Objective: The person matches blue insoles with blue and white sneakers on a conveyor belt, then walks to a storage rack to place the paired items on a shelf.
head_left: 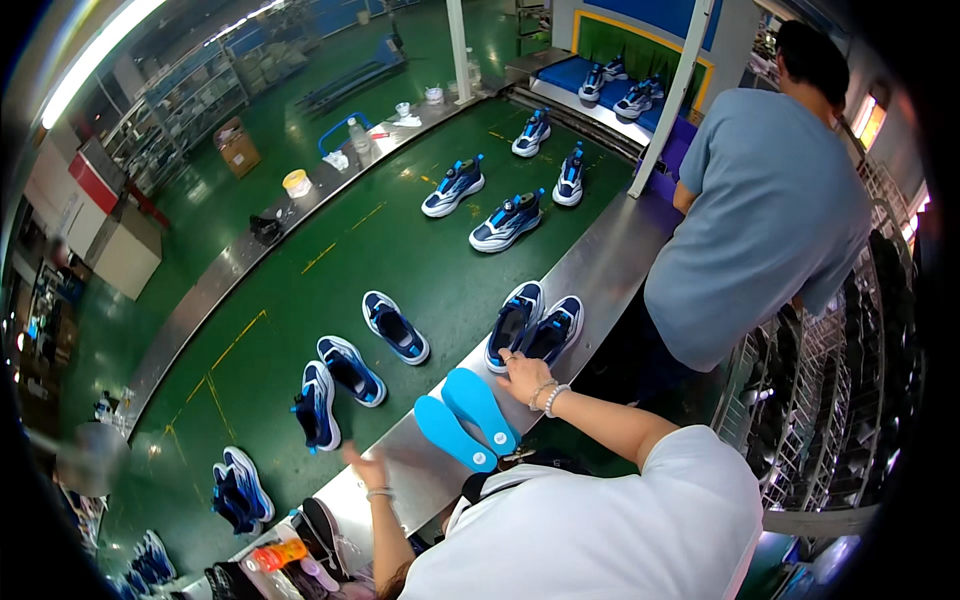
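Note:
My right hand (524,377) reaches onto the steel ledge (600,262), fingertips touching the heel of a pair of blue and white sneakers (533,325); it grips nothing that I can see. Two bright blue insoles (465,415) lie side by side on the ledge just left of that hand. My left hand (364,466) hovers low over the ledge further left, fingers spread and empty. Both wrists wear bead bracelets.
A green conveyor belt (300,300) carries several blue sneakers, singly (395,327) and in pairs (507,221). Another person in a grey shirt (765,215) stands at the ledge to my right. Shoe racks (840,400) stand far right. An orange bottle (277,554) lies bottom left.

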Tool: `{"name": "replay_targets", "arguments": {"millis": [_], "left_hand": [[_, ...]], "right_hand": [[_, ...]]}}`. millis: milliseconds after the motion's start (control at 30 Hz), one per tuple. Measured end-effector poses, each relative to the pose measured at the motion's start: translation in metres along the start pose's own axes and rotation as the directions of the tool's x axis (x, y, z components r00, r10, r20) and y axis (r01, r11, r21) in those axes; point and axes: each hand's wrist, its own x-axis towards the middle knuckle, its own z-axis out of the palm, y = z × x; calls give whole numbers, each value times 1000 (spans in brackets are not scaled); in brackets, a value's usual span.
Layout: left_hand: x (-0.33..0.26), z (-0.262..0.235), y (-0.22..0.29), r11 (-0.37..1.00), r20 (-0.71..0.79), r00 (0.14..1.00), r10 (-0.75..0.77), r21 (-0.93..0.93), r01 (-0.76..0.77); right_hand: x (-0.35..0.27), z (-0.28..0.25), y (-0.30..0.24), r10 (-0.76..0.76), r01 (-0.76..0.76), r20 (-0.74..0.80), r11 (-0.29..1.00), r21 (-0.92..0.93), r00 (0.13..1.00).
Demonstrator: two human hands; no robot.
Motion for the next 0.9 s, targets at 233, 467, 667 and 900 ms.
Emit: {"name": "replay_targets", "arguments": {"millis": [233, 467, 667, 900], "left_hand": [[133, -56, -119, 837, 194, 877, -440, -264, 479], [152, -30, -61, 689, 635, 655, -411, -254, 678], [137, 40, 34, 599, 700, 563, -439, -240, 764], [91, 49, -52, 861, 577, 800, -163, -312, 401]], "right_hand": [[14, 4, -24, 194, -237, -221, 953, -186, 956], [41, 26, 11, 311, -325, 190, 945, 47, 931], [68, 11, 9, 519, -507, -108, 853, 120, 848], [91, -46, -193, 112, -26, -351, 970, 241, 930]]}}
